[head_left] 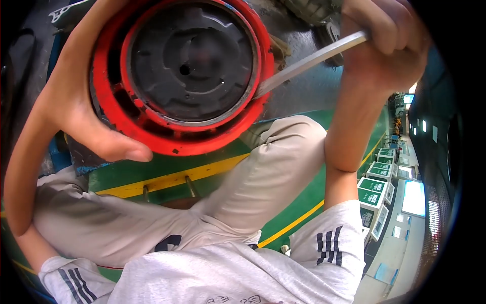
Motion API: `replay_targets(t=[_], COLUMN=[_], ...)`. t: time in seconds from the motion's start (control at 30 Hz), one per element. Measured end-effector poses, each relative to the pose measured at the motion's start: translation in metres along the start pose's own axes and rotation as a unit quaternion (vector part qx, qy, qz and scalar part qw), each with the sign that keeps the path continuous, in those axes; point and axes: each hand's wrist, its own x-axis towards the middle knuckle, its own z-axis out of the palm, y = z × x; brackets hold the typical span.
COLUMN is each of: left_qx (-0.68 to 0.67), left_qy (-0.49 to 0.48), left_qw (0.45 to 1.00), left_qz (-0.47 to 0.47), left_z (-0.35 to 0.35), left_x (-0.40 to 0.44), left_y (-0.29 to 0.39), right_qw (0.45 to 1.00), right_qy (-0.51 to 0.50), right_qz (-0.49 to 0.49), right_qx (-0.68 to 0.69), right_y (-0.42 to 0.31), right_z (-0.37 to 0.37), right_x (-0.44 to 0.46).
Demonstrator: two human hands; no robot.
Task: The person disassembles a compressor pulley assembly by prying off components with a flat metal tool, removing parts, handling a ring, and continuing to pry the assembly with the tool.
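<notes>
A round red housing (103, 114) faces me, with a black metal disc (167, 55) seated inside its inner ring. My left hand (86, 119) wraps around the housing's left side; the thumb lies along the lower edge, and the other fingers are hidden. In my right hand (387, 38), closed in a fist at upper right, is a flat metal bar (314, 58). The bar slants down to the left. Its far end meets the right rim of the housing, beside the disc's edge; whether it sits in the gap I cannot tell.
A dark metal worktop (298, 86) lies under the housing. My bent legs (273, 157) are below, over a green floor with a yellow-painted bar (177, 177). Several white-and-green boxes (372, 192) line the right side. Dark metal parts (314, 10) sit at the top.
</notes>
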Motion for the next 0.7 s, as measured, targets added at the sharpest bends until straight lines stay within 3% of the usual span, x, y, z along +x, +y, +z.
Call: replay_targets(t=[0.07,0.2,0.27,0.47,0.7], left_qx=[-0.033,-0.041,-0.061,-0.043,0.002], left_qy=[0.015,0.034,0.039,0.02,0.012], left_qw=[0.999,0.998,0.997,0.999,0.999], left_qz=[0.002,0.015,0.03,0.026,0.04], left_z=[0.004,0.007,0.008,0.006,0.002], left_x=[0.0,-0.001,-0.001,0.003,0.0], left_y=[-0.003,-0.006,-0.009,-0.005,-0.007], right_qw=[0.998,0.988,0.998,0.998,0.994], right_qy=[0.05,-0.032,-0.02,-0.017,-0.039], right_qz=[-0.029,0.048,0.012,0.043,0.068], right_qx=[0.038,0.146,0.064,-0.038,-0.071], right_y=[0.003,-0.004,-0.029,-0.074,-0.058], right_z=[-0.005,-0.022,-0.021,-0.004,0.016], right_x=[-0.002,0.007,0.005,0.004,-0.001])
